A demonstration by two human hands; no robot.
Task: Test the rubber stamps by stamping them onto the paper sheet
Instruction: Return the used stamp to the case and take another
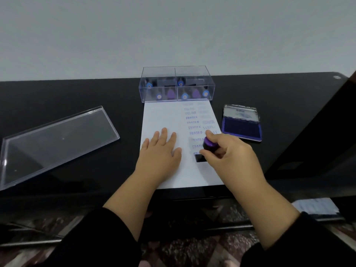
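We see the rubber stamp (204, 151) standing on the lower right part of the paper sheet (163, 116), its black base on the sheet and its purple knob on top. The right hand (229, 153) grips the stamp, fingers and thumb curled round the handle. At nine o'clock from the stamp, the left hand (160, 151) lies flat on the sheet, fingers straight and slightly spread, pressing the paper down. Running from the stamp toward twelve o'clock we read a column of violet "FRAGILE" prints (193, 123), fainter toward the far end, with a second, blurrier column just beside it on the right. At twelve o'clock, touching the sheet's far edge, stands a clear plastic box (175, 74) with two compartments holding more stamps with blue and purple tops. At two o'clock from the stamp an open violet ink pad (241, 127) sits near the sheet. At nine o'clock, well apart, a clear lid (57, 143) lies on the black table (77, 93).
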